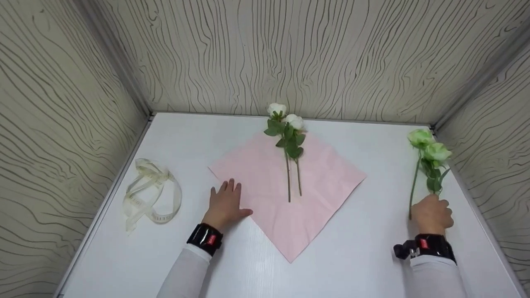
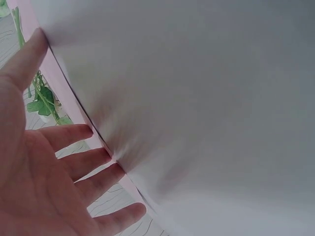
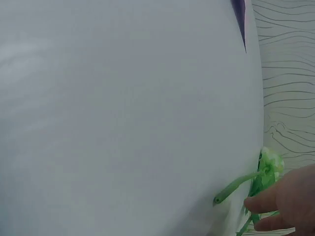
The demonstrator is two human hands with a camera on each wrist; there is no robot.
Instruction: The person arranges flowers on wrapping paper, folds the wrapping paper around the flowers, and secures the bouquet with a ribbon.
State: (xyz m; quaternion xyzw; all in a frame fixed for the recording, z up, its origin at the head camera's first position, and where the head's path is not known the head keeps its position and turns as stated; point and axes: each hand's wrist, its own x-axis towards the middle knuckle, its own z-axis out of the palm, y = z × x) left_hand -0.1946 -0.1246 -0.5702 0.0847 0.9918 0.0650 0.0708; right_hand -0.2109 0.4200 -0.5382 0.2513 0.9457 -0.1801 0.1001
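Note:
My left hand (image 1: pixel 225 207) rests with spread fingers at the left edge of a pink square sheet (image 1: pixel 265 186), its thumb over the border; the left wrist view shows the fingertips along that edge. Two white roses (image 1: pixel 295 122) with green leaves lie on the sheet, their blooms past its far corner. At the table's right side, my right hand (image 1: pixel 432 213) has its fingers curled at the stem of a light green rose (image 1: pixel 437 152), pinching it low under the leaves. Another green rose (image 1: pixel 420 138) lies just left, its stem end (image 3: pixel 219 199) free of the fingers.
A loosely coiled, sheer cream ribbon (image 1: pixel 176 194) with printed lettering lies on the left of the white table (image 1: pixel 348 256). Walls with a wood-grain pattern (image 1: pixel 256 54) stand behind and on both sides, close to the table edges.

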